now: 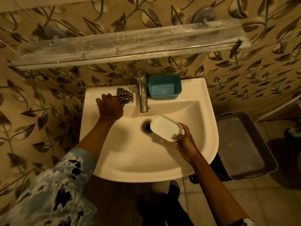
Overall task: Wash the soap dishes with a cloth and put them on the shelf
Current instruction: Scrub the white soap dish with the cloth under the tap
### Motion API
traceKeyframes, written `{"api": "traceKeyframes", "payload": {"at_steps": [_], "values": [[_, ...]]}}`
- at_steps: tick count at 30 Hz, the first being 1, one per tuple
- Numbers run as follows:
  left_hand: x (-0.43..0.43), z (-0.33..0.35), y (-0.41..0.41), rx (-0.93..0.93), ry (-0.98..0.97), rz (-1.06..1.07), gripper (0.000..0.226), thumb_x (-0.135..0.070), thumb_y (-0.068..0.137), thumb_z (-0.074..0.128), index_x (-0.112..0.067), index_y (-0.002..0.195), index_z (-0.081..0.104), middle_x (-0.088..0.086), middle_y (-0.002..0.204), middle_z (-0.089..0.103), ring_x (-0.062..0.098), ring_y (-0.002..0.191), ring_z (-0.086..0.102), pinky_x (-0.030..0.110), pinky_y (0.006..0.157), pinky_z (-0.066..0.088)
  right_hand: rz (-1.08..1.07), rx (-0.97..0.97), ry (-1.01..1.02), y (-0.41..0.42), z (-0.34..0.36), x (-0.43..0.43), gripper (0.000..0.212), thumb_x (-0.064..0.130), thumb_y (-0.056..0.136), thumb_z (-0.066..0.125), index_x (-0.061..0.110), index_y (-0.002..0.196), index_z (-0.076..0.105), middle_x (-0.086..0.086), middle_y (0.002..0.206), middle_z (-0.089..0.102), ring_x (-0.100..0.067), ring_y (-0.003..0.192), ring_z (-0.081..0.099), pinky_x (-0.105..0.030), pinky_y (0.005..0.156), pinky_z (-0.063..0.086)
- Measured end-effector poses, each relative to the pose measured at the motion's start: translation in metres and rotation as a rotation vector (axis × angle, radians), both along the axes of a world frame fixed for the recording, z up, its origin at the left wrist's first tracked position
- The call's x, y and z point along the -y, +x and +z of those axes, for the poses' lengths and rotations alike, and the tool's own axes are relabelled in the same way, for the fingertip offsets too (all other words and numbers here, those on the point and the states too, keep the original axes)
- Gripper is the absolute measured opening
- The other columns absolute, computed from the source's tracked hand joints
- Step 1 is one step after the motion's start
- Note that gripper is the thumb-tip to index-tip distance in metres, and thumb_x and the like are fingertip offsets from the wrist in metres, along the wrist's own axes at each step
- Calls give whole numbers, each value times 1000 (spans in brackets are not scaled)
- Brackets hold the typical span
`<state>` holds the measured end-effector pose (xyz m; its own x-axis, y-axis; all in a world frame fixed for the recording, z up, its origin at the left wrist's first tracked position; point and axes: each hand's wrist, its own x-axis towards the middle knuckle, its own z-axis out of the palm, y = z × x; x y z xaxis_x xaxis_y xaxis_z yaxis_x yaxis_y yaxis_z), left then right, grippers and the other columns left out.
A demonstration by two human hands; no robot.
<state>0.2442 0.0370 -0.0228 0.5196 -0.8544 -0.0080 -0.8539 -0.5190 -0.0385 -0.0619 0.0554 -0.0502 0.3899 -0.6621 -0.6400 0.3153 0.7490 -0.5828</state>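
White soap dish (164,128): tilted above sink (210,121) bowl, just by drain (147,127), pinched at near end in right hand (184,142). Teal soap dish (165,87): on back ledge, just right of tap (143,95). Checked cloth (124,95): on left ledge, gripped by left hand (110,106). Shelf (130,44): on wall above.

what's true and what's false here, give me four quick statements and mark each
1. The right hand holds the white soap dish over the sink. True.
2. The left hand rests flat in the basin. False: it holds the checked cloth on the sink's back ledge, left of the tap.
3. No soap dish is on the shelf. True.
4. The teal soap dish stands on the shelf. False: it sits on the sink ledge, right of the tap.
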Motion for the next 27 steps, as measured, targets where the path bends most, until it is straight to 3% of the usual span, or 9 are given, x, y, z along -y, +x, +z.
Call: {"api": "traceKeyframes", "payload": {"at_steps": [4,6,9,12,14,16,19,23,27], "values": [[-38,14,-21,-583,-381,183,24,-32,84,67,-8,82,69,-1,77,72,15,76,69,32,64,56,39,4,7,8,4,3,59,-20,74,34,20,117,41,-8,120,37,-37,109,45,-45,66,61],[-65,21,-42,-814,-513,169,22,-16,83,70,-25,66,60,-17,49,64,-2,47,63,14,45,47,59,14,20,11,4,1,57,-20,75,34,20,115,40,-9,119,35,-38,107,45,-47,67,61],[-103,24,-68,-1023,-543,193,22,-9,78,74,-19,89,57,-5,53,68,10,43,65,23,44,52,97,30,23,12,3,-4,67,-18,76,36,25,127,37,-9,122,34,-40,106,47,-50,70,61],[-121,23,-89,-972,-386,112,8,-22,75,73,-16,76,68,3,58,70,18,51,69,37,54,60,155,55,-11,12,3,-12,74,-12,73,45,29,135,40,-9,129,34,-43,113,46,-55,78,58],[-124,25,-104,-979,-375,113,14,-31,74,75,-19,69,69,-2,57,70,13,51,69,31,54,60,186,60,-29,14,5,-18,69,-6,68,50,26,130,48,-13,133,36,-43,117,45,-57,81,57],[-120,28,-117,-947,-340,114,25,-42,73,74,-21,85,68,-6,72,72,10,67,70,26,64,59,195,49,-44,16,8,-25,62,-5,70,51,25,124,54,-14,133,39,-43,118,46,-57,82,56],[-115,28,-125,-809,-219,52,53,-51,78,67,-15,113,52,3,106,66,22,97,64,41,83,56,214,36,-81,19,14,-35,56,-3,74,51,27,122,55,-13,128,43,-40,116,49,-54,80,58],[-116,23,-142,-519,-2,-112,56,-38,87,59,-16,133,36,5,128,51,26,120,48,49,100,37,252,49,-157,20,27,-45,56,7,66,54,30,117,56,-7,123,48,-35,111,52,-39,70,59],[-119,23,-157,-251,-9,-78,46,-20,82,65,-22,125,50,4,123,54,25,115,49,46,95,30,241,73,-229,18,31,-53,49,9,72,54,33,114,59,-4,124,48,-32,110,54,-36,69,58]]}}
